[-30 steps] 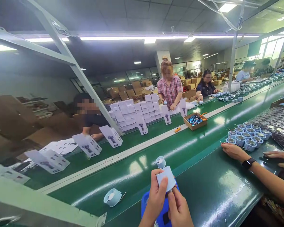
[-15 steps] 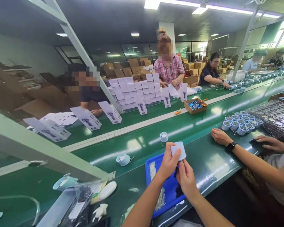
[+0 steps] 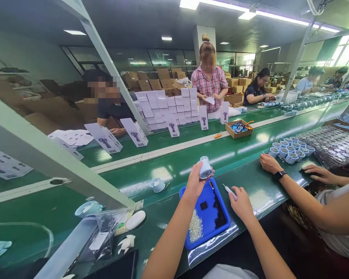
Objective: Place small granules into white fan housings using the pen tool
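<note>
My left hand [image 3: 194, 183] is closed around a light-blue cup-shaped housing [image 3: 206, 171], its round end facing me with short wires hanging out. My right hand [image 3: 242, 204] grips a slim white pen-shaped tool [image 3: 229, 191], its thin tip pointing up and left, apart from the housing. Below both hands lies a blue tray [image 3: 204, 237]. Small pale pieces [image 3: 195, 226] are heaped on its left side, black bits [image 3: 220, 215] along its right side, and a black square [image 3: 203, 205] between them. Another housing [image 3: 157, 185] with a wire sits on the belt to the left.
A co-worker's hand [image 3: 270, 163] rests beside a cluster of blue housings [image 3: 291, 149] on the right. Across the green belt stand a cardboard box [image 3: 239, 131] of small blue parts and printed white cartons [image 3: 135, 133]. A metal post [image 3: 104, 182] slants at left, near a white oval object [image 3: 135, 220].
My right hand has drawn away from the housing and now shows the white pen-shaped tool. My left hand has turned the housing so its wired end faces me. The view has shifted slightly.
</note>
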`<state>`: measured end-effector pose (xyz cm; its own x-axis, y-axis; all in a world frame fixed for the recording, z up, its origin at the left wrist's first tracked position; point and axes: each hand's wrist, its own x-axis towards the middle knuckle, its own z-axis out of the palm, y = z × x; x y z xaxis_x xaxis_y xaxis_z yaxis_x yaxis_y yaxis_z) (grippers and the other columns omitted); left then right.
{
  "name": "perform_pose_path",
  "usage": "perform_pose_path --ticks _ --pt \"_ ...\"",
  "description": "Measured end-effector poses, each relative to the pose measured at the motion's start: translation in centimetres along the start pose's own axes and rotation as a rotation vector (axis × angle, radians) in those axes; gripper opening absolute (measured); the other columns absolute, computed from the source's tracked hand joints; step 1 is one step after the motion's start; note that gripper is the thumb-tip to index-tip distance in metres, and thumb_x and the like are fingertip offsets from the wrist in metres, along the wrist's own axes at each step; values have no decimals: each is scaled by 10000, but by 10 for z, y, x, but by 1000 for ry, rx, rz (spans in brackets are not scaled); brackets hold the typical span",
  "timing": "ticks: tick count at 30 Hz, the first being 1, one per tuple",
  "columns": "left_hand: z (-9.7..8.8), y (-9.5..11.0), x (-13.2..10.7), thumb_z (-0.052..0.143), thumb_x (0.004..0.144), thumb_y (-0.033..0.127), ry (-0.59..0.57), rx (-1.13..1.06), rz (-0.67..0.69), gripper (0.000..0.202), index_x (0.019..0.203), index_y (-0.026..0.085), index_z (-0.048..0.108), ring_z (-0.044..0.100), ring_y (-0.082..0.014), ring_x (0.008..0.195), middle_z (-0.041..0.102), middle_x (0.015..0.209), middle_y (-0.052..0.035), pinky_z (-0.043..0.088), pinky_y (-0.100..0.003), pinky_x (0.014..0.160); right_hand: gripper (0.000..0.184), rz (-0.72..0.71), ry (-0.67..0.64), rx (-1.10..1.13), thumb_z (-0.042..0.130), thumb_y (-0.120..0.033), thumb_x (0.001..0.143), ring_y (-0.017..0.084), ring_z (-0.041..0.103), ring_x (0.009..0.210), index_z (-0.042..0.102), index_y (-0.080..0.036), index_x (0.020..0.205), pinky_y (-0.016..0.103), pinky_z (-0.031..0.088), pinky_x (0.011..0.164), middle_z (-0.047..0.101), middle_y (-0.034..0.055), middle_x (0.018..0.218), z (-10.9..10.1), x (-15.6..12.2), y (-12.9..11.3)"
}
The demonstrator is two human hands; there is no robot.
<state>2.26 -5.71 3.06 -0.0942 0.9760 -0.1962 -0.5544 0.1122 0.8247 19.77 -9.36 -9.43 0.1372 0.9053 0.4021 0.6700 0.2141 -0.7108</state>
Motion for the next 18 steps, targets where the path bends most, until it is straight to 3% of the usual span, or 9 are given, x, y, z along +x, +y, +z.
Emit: perform_pose_path --ticks 4,8,10,12,14,15,18 --pt "14 -9 -2 434 958 319 -9 -124 -196 272 904 98 583 682 -145 660 688 748 -80 569 -247 637 390 -190 36 70 453 -339 920 212 603 944 576 -173 1251 367 511 817 596 123 1065 -5 11 -33" --pt "24 -31 -9 472 947 334 -2 -149 -282 262 829 130 585 628 -110 603 654 705 -26 541 -221 597 538 -420 -74 -99 572 -298 841 273 547 1106 500 -253 1372 442 481 883 515 140 1271 -17 29 -59" --pt "26 -43 -12 463 944 382 -71 -75 -319 294 845 134 587 631 -116 639 663 750 -41 524 -209 597 581 -469 -173 -197 593 -253 814 284 548 1099 489 -281 1385 438 480 859 517 133 1302 -22 39 -59" --pt "25 -52 -11 415 945 456 -220 66 -362 356 917 141 577 658 -144 734 680 861 -78 538 -234 649 561 -507 -223 -223 580 -219 824 268 565 1081 495 -270 1375 403 484 841 550 127 1289 -30 49 -53" --pt "23 -56 -1 312 954 514 -331 396 -296 431 1036 154 534 674 -173 819 673 983 -113 561 -290 699 489 -519 -171 -214 576 -233 841 254 588 1062 522 -234 1327 380 485 835 600 124 1234 -44 57 -48" --pt "22 -56 8 278 956 519 -330 600 -217 444 1103 161 497 676 -186 870 657 1054 -131 569 -324 729 448 -506 -100 -209 588 -264 845 252 602 1043 538 -217 1288 377 486 830 627 119 1186 -53 61 -46" --pt "22 -49 54 421 931 394 -149 1037 75 407 1271 174 376 556 -234 1216 489 1357 -186 493 -427 991 418 -404 234 -191 646 -401 818 252 631 974 555 -194 1170 385 494 816 656 105 1069 -76 64 -41"
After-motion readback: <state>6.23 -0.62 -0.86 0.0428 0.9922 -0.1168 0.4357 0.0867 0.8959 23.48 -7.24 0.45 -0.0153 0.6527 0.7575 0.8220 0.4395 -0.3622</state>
